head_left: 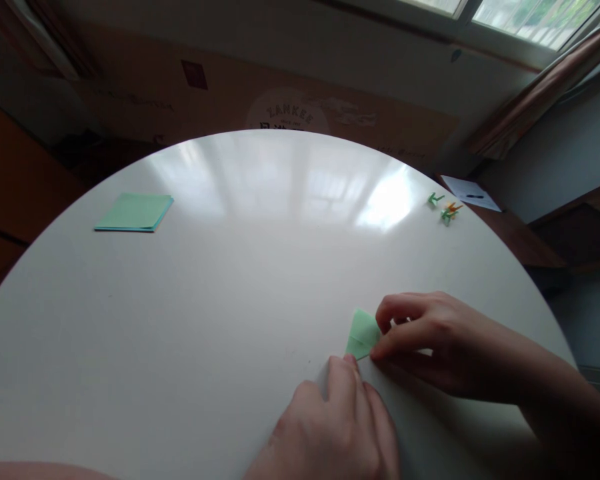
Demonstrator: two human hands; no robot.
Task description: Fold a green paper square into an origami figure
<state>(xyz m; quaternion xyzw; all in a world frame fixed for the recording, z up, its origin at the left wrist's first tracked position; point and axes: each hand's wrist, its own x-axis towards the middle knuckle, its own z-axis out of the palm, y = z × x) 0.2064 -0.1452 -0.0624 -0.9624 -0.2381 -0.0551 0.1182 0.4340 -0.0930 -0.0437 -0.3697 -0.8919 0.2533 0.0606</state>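
Observation:
A small folded piece of light green paper (363, 331) lies on the white table (205, 320), with a crease line across it. My left hand (337, 420) is closed at its near corner, the fingertips pinching or pressing the paper's lower edge. At the paper's right side is my right hand (425, 333), thumb and fingers curled in to grip that edge. The fingertips of both hands partly cover the paper's edges.
At the far left sits a stack of square paper (135, 212), green on top with blue beneath. Small folded paper figures (447, 212), green and orange, stand near the right rim. Beyond it, a white sheet (470, 192) with a dark pen lies on a brown surface.

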